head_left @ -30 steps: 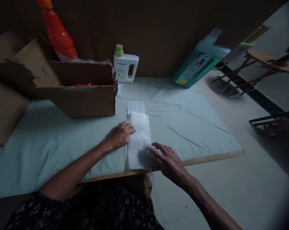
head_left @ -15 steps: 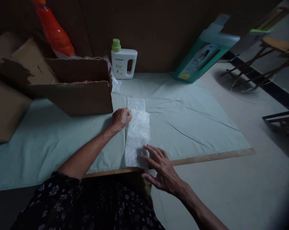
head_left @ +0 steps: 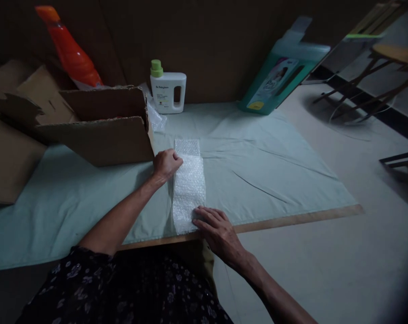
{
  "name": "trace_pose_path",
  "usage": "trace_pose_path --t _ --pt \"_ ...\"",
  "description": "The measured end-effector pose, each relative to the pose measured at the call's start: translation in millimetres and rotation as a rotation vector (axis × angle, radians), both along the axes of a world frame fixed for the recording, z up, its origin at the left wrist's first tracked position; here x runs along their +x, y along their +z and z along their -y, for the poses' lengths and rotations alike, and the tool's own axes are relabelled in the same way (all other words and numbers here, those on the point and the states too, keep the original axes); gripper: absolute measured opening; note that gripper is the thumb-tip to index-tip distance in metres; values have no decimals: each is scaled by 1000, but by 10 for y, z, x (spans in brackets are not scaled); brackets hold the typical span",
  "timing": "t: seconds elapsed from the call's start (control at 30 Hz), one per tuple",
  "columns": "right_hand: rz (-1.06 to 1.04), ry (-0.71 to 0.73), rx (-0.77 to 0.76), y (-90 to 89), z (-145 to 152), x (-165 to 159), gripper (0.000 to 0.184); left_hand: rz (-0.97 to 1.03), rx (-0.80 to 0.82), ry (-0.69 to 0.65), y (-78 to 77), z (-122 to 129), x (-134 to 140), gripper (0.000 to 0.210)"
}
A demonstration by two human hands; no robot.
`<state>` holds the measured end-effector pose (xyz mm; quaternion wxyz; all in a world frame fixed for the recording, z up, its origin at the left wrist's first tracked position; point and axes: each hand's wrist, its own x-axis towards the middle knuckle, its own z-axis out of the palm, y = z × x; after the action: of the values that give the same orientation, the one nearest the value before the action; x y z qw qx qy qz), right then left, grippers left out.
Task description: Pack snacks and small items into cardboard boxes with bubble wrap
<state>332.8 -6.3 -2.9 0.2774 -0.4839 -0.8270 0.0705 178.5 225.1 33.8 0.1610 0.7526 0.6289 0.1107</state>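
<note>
Touching bubble wrap (head_left: pixel 189 184), flat up to the near edge of the surface (head_left: pixel 258 157), with the left hand (head_left: pixel 166 164), fingers curled, cannot tell if clamped, and the right hand (head_left: pixel 220 231), fingers extended. Open room rightward; less leftward, towards the box (head_left: pixel 102 141).

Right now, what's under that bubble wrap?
Pale green cloth surrounds the bubble wrap, so probably more cloth. What lies directly beneath, or between its layers, is covered and can't be told. The right hand also hides its near right corner.
</note>
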Motion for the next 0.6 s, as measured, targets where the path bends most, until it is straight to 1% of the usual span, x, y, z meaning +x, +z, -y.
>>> trace_pose_path --t 0.1,0.27,0.43,0.57,0.6 --pt "6 -10 -15 -7 8 -3 27 22 1 -2 29 -8 -55 25" --pt "3 5 -68 33 -24 32 28 16 -61 22 -22 -20 -82 20" --pt "-3 41 -90 102 -62 62 27 38 -107 15 -22 -16 -82 30" --pt "14 24 -102 99 -62 50 28 46 -120 10 -37 -15 -39 21" --pt "16 23 -104 94 -59 46 27 48 -113 14 -49 -16 -32 22"
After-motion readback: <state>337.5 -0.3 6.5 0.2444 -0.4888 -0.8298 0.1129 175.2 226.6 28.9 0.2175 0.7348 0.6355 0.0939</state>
